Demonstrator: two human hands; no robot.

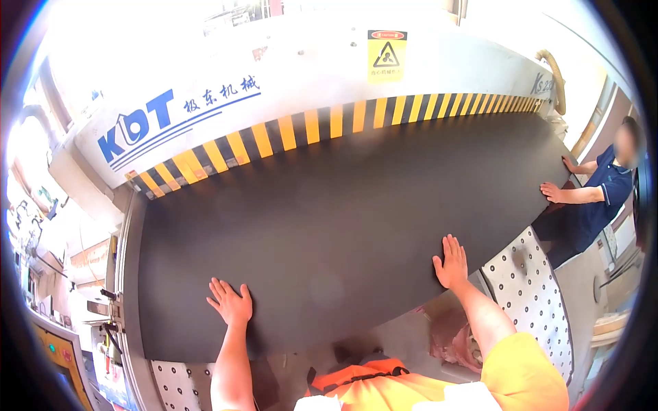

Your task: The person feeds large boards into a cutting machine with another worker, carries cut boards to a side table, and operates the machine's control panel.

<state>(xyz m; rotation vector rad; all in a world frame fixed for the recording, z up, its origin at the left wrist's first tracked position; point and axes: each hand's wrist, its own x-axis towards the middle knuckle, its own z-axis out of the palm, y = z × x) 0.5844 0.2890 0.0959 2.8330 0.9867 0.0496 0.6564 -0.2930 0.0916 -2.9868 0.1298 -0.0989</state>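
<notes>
A large dark grey panel (329, 226) lies flat in front of me, its far edge running beneath the machine's striped beam. My left hand (232, 303) rests palm down on the panel's near left part, fingers spread. Farther right, my right hand (451, 263) presses flat on the panel close to its near edge, the fingers stretched out. Neither hand grips anything. At the panel's right end, a co-worker (589, 198) in a dark blue shirt has both hands on its surface.
A white machine beam (308, 75) with yellow and black stripes spans the far side. White support tables (531, 294) dotted with small round points stand at right and near left. A metal side fence (127, 274) runs along the left. A control panel (62, 356) sits lower left.
</notes>
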